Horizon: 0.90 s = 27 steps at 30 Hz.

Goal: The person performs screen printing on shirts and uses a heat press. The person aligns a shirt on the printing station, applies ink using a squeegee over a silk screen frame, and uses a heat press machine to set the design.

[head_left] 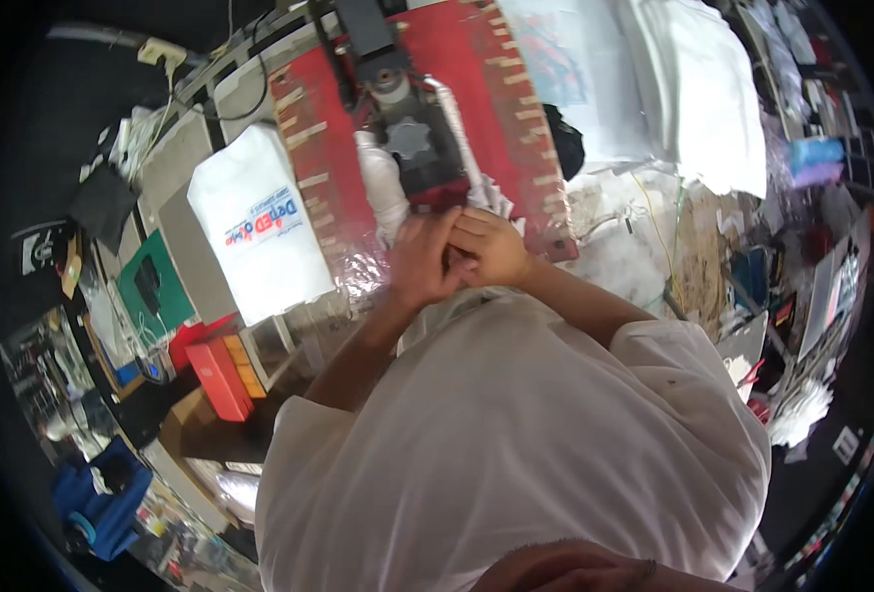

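Left hand (419, 259) and right hand (491, 247) together, fingers (472, 229) pressed onto white cloth (491, 197) just beyond, on the red press plate (319, 148).

A garment-printing workshop is showing here: a red heat press (412, 118) is standing on a crowded workbench (674, 247), white printed shirts (259, 222) are lying beside it, folded white fabric (693, 89) is piling up, and cluttered shelves (131, 326) are surrounding everything.
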{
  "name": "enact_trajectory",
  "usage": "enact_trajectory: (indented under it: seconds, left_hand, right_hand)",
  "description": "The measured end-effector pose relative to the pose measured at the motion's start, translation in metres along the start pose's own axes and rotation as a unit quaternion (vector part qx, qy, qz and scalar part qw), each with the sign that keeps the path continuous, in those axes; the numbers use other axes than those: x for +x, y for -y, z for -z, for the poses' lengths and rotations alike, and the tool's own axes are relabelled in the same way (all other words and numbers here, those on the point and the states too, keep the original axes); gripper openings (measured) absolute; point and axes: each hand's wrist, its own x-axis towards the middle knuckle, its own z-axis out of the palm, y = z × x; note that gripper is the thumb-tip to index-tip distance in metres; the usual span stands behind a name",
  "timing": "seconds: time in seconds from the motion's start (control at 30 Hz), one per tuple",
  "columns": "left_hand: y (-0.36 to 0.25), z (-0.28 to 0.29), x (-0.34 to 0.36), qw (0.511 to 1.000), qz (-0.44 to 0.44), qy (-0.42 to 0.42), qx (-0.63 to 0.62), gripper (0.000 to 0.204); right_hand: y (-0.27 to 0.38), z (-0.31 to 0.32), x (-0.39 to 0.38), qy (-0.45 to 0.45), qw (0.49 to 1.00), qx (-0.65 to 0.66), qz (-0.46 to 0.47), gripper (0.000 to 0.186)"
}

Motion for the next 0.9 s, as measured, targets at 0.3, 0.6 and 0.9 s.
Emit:
enact_trajectory:
  seconds: [0.3,0.6,0.9]
  left_hand:
    - [-0.004,-0.004,0.0,0.999,-0.001,-0.027,0.033,0.058]
    - [-0.018,-0.007,-0.003,0.994,0.052,-0.013,0.093,0.046]
    - [-0.024,-0.001,0.003,0.993,0.054,-0.023,0.104,0.037]
  right_hand:
    - [-0.134,0.144,-0.045,-0.414,0.825,0.12,-0.366,0.021]
    - [-0.185,0.056,-0.083,-0.11,0.889,-0.219,-0.387,0.085]
    - [-0.156,0.095,-0.092,-0.313,0.908,-0.084,-0.264,0.057]
